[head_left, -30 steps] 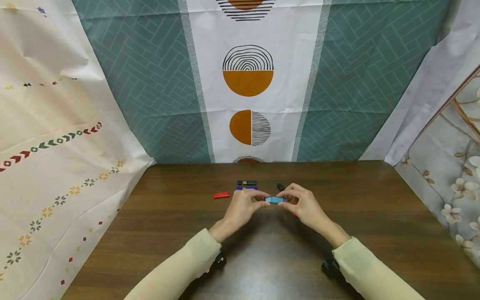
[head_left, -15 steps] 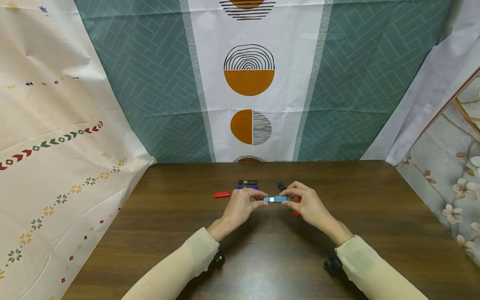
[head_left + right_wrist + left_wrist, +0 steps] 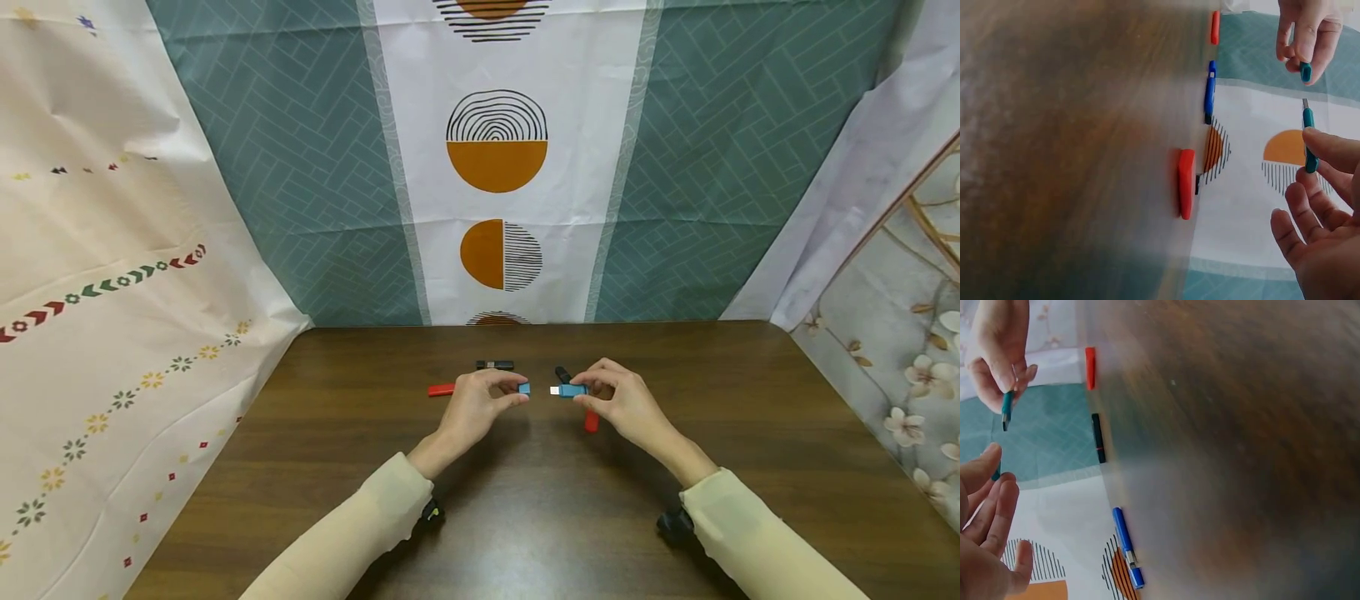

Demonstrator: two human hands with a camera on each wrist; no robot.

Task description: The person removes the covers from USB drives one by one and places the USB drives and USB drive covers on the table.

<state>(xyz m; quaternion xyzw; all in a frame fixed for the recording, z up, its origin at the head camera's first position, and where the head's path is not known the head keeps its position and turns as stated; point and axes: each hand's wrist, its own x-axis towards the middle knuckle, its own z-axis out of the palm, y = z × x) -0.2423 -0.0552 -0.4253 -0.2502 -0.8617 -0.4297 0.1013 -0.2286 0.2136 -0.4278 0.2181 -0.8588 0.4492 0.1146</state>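
Note:
Between the thumb and fingertips of my left hand (image 3: 477, 407) is a small blue cap (image 3: 524, 388). My right hand (image 3: 621, 404) pinches the body of a blue USB flash drive (image 3: 573, 390), whose metal plug points left at the cap. A short gap separates cap and plug. Both pieces are held above the table, also in the right wrist view, where the cap (image 3: 1305, 72) shows its hollow end towards the flash drive (image 3: 1309, 131).
Behind the hands on the brown table (image 3: 360, 467) lie a black flash drive (image 3: 501, 365), a red piece (image 3: 441, 390) and a black piece (image 3: 562, 374). Another red piece (image 3: 592, 421) lies under my right hand. The left wrist view shows a blue flash drive (image 3: 1122, 532), uncapped.
The cap has come off the blue flash drive, baring its metal plug. My hands have drawn apart, the left holding the cap, the right the flash drive.

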